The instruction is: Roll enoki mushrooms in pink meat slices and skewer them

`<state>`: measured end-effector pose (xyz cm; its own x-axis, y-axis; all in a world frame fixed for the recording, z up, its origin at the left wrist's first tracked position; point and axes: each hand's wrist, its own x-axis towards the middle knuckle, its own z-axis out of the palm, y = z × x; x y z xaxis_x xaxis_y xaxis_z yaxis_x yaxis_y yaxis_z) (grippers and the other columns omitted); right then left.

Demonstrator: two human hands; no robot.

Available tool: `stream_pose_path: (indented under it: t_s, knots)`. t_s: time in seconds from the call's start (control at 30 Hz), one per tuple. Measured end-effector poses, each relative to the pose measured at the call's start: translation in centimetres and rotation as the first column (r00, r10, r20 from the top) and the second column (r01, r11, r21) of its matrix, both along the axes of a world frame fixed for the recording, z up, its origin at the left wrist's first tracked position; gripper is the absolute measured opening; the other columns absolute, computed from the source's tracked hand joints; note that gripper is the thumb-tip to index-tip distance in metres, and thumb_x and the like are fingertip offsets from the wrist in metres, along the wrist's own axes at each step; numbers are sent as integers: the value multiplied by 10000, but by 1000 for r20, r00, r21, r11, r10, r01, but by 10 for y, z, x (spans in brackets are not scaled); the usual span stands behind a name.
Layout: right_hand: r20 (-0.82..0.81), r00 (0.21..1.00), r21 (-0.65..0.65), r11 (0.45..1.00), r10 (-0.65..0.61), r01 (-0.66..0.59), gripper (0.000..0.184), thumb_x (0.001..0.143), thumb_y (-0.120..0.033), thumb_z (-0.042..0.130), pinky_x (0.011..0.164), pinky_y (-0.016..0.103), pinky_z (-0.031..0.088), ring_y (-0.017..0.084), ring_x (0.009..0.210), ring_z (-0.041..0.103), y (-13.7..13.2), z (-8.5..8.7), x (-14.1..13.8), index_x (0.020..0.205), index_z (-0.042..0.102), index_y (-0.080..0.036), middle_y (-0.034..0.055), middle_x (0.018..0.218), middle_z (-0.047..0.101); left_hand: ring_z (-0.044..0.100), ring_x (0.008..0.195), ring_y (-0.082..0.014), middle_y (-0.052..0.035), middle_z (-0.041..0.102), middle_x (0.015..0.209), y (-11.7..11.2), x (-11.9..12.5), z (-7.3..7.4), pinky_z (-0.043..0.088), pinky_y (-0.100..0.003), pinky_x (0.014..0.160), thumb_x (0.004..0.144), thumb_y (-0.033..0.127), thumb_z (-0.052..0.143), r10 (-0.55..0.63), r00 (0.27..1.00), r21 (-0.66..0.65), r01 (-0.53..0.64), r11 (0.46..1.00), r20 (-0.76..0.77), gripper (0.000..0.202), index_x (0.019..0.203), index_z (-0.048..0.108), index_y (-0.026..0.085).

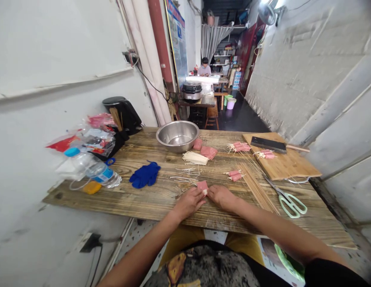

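A pink meat slice (pixel 202 185) with pale enoki stems at its near edge lies on the wooden table. My left hand (pixel 190 202) pinches its left side, fingers closed. From the right, the fingertips of my right hand (pixel 220 197) close on the same slice and stems. Just beyond are loose enoki strands (pixel 185 179), a bundle of enoki mushrooms (pixel 196 158) and more meat slices (pixel 208 152). To the right lie meat-wrapped enoki rolls (pixel 235 175), with another group of rolls (pixel 239 147) farther back.
Bamboo skewers (pixel 259 189) and green-handled scissors (pixel 293 204) lie at right, near a cutting board (pixel 299 167) bearing a cleaver (pixel 268 144) and rolls. A steel bowl (pixel 178 136) stands behind. Leftward are a blue glove (pixel 144 174) and water bottle (pixel 103 174). Another person (pixel 204 68) sits far back.
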<state>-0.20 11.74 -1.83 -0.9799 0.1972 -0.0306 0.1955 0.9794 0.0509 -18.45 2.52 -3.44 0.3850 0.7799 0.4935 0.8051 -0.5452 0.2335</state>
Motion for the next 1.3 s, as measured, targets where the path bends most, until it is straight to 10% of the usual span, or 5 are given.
stream_pose_path:
  t_s: [0.27,0.63,1.0,1.3]
  knots:
    - [-169,960,-339,928,-223,156,301,952,-261,458,603,225,351,125,651,532,15,-1,-3,785,678,-143,55,743,631,629,812,-167,-70,721,870,6,5,-12,514,-329,763,916,207,521,92,949,13,-100,995,301,205,965,719,187]
    - [-158,914,-671,719,-375,179,149,796,-182,620,609,211,349,118,637,526,38,1,-12,698,720,-130,32,684,651,617,738,-155,-26,732,811,11,5,-7,482,-282,702,858,192,612,302,810,-282,-176,943,502,161,868,763,247]
    - [7,900,-745,598,-436,296,183,739,-233,594,533,195,278,94,566,440,46,9,-18,699,730,-118,-17,573,593,564,744,-152,-47,680,785,10,-1,-7,468,-287,721,934,189,481,93,957,2,-98,995,276,232,968,710,196]
    - [76,886,-737,573,-457,359,189,714,-213,571,514,193,265,77,529,390,46,18,-22,705,733,-118,-39,537,542,530,764,-156,-55,651,817,15,-4,-3,445,-289,714,966,228,416,60,987,-47,-53,997,150,289,969,704,197]
